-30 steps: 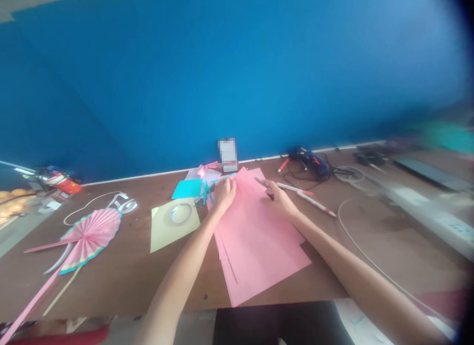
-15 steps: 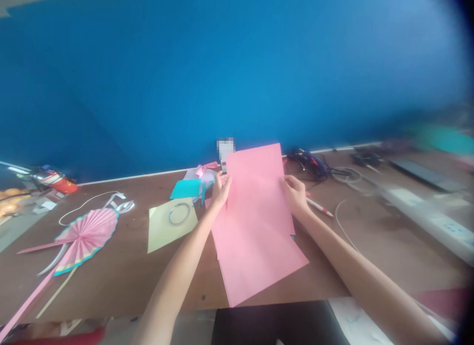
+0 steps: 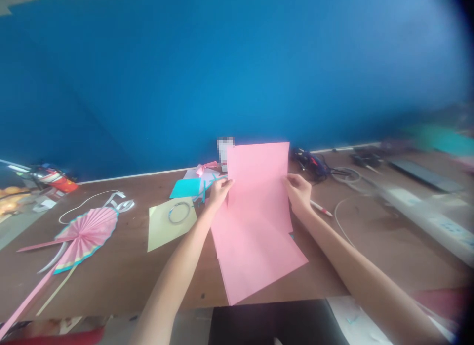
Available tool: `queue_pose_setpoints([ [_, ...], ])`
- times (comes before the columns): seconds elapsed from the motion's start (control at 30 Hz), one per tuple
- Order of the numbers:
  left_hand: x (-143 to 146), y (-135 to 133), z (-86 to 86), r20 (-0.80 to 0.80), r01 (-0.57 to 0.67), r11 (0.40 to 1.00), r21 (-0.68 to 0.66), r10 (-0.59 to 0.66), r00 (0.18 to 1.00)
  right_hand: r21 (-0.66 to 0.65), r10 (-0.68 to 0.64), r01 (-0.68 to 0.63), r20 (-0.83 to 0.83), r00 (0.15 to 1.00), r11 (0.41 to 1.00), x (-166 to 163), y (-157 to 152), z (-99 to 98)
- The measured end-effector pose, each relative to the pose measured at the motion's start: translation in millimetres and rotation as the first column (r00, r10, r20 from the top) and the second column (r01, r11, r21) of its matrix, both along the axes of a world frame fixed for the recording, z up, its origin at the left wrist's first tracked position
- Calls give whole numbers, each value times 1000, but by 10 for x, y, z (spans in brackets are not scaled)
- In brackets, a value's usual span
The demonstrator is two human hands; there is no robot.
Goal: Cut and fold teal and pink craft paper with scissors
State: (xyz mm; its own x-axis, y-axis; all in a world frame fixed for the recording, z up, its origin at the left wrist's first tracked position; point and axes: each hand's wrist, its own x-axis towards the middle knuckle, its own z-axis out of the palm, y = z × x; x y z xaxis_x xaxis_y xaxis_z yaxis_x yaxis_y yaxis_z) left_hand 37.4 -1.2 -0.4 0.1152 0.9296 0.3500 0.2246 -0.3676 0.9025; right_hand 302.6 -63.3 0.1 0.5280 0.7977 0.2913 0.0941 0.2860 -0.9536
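I watch a brown worktop (image 3: 118,276) against a blue wall (image 3: 237,63); left hand (image 3: 219,191) and right hand (image 3: 299,192) — both pinched closed — hold a smooth pink sheet (image 3: 259,182), pleated fan (image 3: 101,224) far left.

Indoors; reads as a craft spot. Brown bench (image 3: 122,280) set along a plain blue wall (image 3: 237,73). Craft signs: pink paper (image 3: 259,196) mid-bench, a yellow sheet (image 3: 161,229) and turquoise paper (image 3: 185,188) left of it, a pleated paper fan (image 3: 92,231) farther left, a pen (image 3: 321,208) to the right. Electrics share the right side: dark cables (image 3: 313,164), what looks like a power strip (image 3: 450,231). Home, office or classroom: cannot tell.
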Motion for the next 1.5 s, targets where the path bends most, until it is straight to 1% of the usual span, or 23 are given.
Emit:
queue_pose_setpoints([
  [0.1,9,-2,-1,14,0,1000,-9,0,1000,-5,3,-3,-17,1000,1000,2,2,1],
  [0.17,20,-3,-4,35,27,1000,-9,-27,999,-3,3,-3,-21,1000,1000,3,6,1],
  [0.27,33,-7,-14,106,101,994,-43,-96,990,-10,-9,8,-41,999,1000,18,10,9],
  [0.33,27,-7,-24,169,114,990,-87,-98,981,8,16,-16,-24,1000,1000,42,13,17],
  [0.43,-9,9,-41,252,79,988,-135,-43,967,84,75,-82,92,993,993,89,30,17],
  [0.53,-58,45,-59,303,42,989,-143,3,953,82,184,-201,181,966,976,136,63,-9],
  [0.6,-85,76,-68,294,34,989,-146,10,956,74,251,-277,252,935,958,162,82,-30],
  [0.73,-122,137,-67,242,13,989,-146,23,970,54,286,-355,488,825,933,175,84,-51],
  [0.8,-144,159,-58,229,21,992,-128,9,973,9,315,-376,526,790,927,156,70,-49],
  [0.87,-167,167,-46,251,77,991,-109,-47,967,-21,321,-363,515,795,932,131,53,-33],
  [0.93,-179,154,-30,277,137,985,-108,-103,955,-29,319,-345,462,827,938,114,33,-3],
  [1.03,-155,88,5,283,189,969,-161,-138,949,-2,335,-349,285,898,937,118,-1,61],
  [1.13,-95,3,42,337,268,942,-202,-190,922,27,344,-348,103,933,937,137,-13,102],
  [1.23,-45,-46,70,334,284,938,-197,-209,919,38,259,-259,5,966,965,149,25,90],
  [1.3,-30,-60,88,309,273,943,-190,-207,928,3,183,-183,-50,982,983,157,58,66],
  [1.37,-27,-71,109,268,275,941,-199,-218,938,-12,181,-182,-51,982,983,169,72,51],
  [1.43,-30,-84,130,218,272,942,-195,-229,949,18,245,-245,11,969,969,180,58,53],
  [1.5,-34,-91,140,185,255,954,-157,-225,956,9,321,-322,73,944,947,178,27,73],
])
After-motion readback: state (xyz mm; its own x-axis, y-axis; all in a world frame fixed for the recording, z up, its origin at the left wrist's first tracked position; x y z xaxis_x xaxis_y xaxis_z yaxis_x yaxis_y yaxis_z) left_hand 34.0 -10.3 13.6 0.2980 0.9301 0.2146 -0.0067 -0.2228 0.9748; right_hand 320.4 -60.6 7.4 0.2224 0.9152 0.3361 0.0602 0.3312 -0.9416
